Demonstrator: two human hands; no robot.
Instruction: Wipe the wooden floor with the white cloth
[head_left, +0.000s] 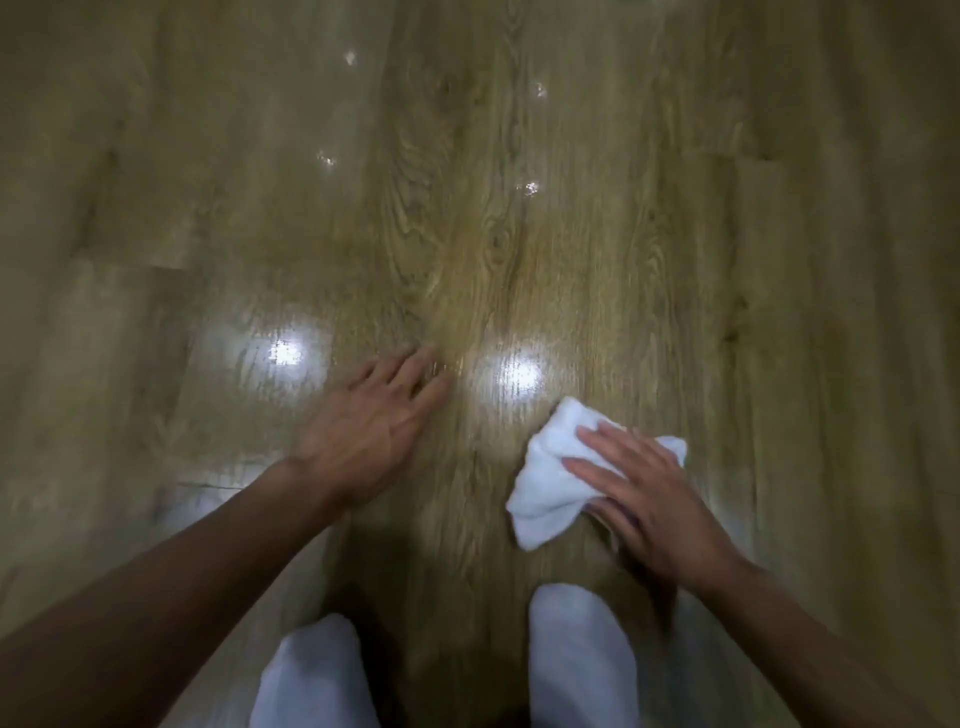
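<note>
The wooden floor (519, 234) fills the view, glossy brown planks with grain running away from me. A crumpled white cloth (545, 483) lies on it at the lower right. My right hand (644, 493) presses flat on the cloth, fingers spread over its right part, thumb at its near edge. My left hand (374, 426) rests palm down on the bare floor to the left of the cloth, fingers apart and holding nothing.
My two knees in white trousers (576, 654) are at the bottom edge, close behind the hands. Bright light reflections (285, 353) shine on the floor just beyond the hands. Open floor stretches ahead and to both sides.
</note>
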